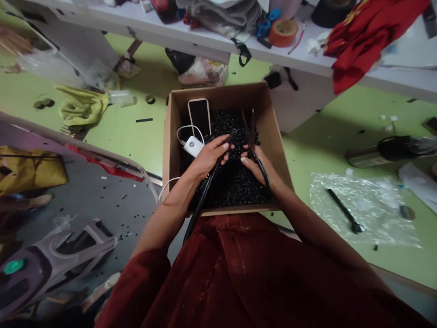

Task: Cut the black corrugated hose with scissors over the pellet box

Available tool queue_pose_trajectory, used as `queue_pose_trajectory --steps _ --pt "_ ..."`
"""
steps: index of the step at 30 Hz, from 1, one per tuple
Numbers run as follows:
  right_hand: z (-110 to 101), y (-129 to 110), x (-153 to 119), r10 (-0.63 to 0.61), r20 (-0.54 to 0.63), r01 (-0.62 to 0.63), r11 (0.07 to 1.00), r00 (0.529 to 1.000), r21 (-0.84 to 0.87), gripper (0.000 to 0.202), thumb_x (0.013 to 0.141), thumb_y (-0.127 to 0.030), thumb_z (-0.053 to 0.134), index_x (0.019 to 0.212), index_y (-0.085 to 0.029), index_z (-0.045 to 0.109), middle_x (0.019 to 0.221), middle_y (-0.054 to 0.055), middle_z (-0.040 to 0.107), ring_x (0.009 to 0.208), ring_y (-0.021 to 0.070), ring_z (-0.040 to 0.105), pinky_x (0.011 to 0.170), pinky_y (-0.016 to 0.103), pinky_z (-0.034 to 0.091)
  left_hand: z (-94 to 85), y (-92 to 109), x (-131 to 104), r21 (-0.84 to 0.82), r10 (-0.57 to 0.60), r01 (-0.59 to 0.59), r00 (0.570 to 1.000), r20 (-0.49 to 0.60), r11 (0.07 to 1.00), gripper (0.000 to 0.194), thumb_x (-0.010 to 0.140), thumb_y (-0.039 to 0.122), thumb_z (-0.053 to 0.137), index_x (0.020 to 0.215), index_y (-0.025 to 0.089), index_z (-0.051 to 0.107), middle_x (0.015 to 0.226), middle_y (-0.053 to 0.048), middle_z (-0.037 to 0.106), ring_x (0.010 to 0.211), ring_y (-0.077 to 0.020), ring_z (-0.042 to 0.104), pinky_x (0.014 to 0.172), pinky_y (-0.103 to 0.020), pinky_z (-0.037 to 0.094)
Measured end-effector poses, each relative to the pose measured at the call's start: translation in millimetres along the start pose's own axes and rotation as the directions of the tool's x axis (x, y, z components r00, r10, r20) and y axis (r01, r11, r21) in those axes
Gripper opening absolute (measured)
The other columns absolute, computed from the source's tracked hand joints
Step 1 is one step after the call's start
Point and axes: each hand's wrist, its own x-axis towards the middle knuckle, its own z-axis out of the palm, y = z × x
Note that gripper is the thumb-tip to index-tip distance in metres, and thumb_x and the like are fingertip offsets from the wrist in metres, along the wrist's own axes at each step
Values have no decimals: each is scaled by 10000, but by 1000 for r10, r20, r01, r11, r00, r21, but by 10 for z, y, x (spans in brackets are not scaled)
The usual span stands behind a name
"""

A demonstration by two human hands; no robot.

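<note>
While the left hand (215, 155), fingers curled closed, grips a black strip (205, 189), the right hand (256, 167), partly closed, holds scissors (252, 141) over the cardboard box (278, 150).

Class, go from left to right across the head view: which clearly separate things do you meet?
Yellow-green cloth → phone in the cardboard box → scissors in the right hand → metal flask with a black top.

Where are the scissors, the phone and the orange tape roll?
Scissors (252, 133): head view, on the blades.
Phone (200, 114): head view, on the dark screen.
Orange tape roll (283, 40): head view, on its outer side.
</note>
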Motion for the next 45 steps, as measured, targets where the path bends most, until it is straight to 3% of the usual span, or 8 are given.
queue_pose_trajectory --steps 3,11,23,32,37,45 --pt "-13 15 -5 -10 40 9 1000 999 16 509 806 -469 529 1248 -228 450 1032 73 585 965 228 573 861 407 462 17 -19 3 12 -2 1 1000 26 1000 311 853 245 549 1156 177 563 820 -6 566 565 -41 429 461 -172 321" --pt "-21 35 3 -31 158 43 996 987 -73 568 785 -466 568 1263 -184 450 1080 106 591 930 221 595 853 408 470 -29 -8 30 162 43 -24 992 -118 987 266 889 343 499 1089 179 557 636 43 406 465 -39 295 413 -194 185" --pt "-3 182 57 -86 206 120 980 975 -160 610 791 -500 581 1291 -175 452 1182 136 576 1016 256 581 896 453 467 -115 -168 92 487 164 -123 986 -41 864 340 880 357 488 1119 151 613 642 26 461 541 -71 367 508 -205 308" --pt "-41 108 36 -113 212 159 964 971 -213 726 781 -547 581 1340 -114 419 1235 177 541 1149 299 512 987 470 406 -90 -185 96 563 205 -156 978 -24 811 301 887 363 486 1062 165 632 637 23 488 550 -80 386 540 -213 331" --pt "-17 142 42 -108 251 150 976 962 -155 759 787 -571 570 1370 -121 387 1262 190 521 1116 295 532 952 474 432 -103 -182 93 619 230 -180 973 0 764 319 901 381 460 1039 148 628 664 10 517 590 -88 434 572 -210 362" --pt "13 179 38 -116 182 152 968 976 -198 623 816 -516 553 1328 -178 443 1173 136 567 1015 268 567 902 433 463 -84 -207 109 736 283 -235 957 61 635 337 916 363 439 1045 125 639 752 -22 621 667 -109 523 652 -227 404"
